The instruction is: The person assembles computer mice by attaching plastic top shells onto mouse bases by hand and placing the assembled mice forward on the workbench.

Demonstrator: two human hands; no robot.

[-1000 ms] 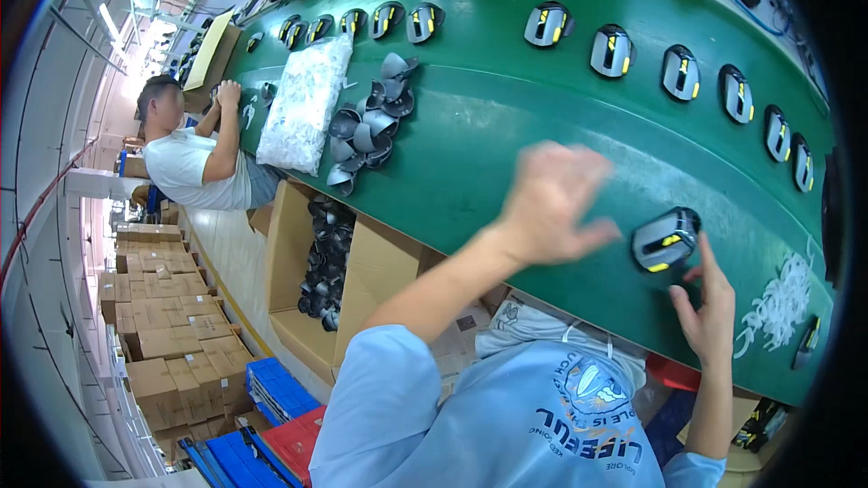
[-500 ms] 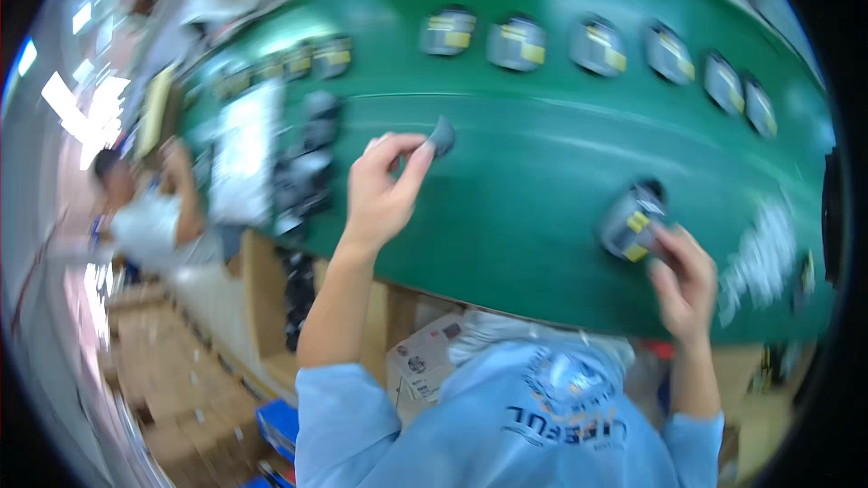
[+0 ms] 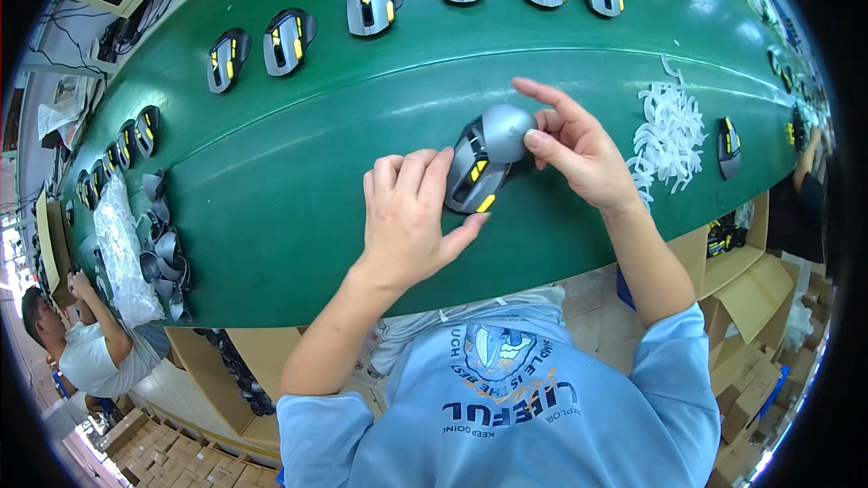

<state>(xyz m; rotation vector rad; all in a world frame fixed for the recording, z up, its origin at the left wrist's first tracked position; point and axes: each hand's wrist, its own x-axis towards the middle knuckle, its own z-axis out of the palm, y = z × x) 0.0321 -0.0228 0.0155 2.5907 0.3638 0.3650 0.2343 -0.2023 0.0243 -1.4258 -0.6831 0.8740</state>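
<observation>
A grey and black computer mouse [image 3: 464,179] with yellow buttons is on the green table, tilted, in front of me. My left hand [image 3: 402,208] grips it from the left, with the thumb at its near end. Over the mouse's far right end lies a smooth grey curved cover [image 3: 506,131], which overlaps the body. My right hand [image 3: 583,154] holds that cover by its right edge between thumb and bent fingers, the index finger stretched out past it. Whether the cover is seated on the mouse or only resting against it, I cannot tell.
Several similar mice [image 3: 370,4] stand in a spaced row along the far side. White curved strips [image 3: 669,136] lie heaped at the right, beside a single mouse [image 3: 729,148]. At the left are loose grey covers [image 3: 165,253], a clear plastic bag [image 3: 125,248] and another person [image 3: 95,343].
The mouse has passed from my right hand to my left, and the grey cover from my left to my right. Both hands have come together, and the view has turned.
</observation>
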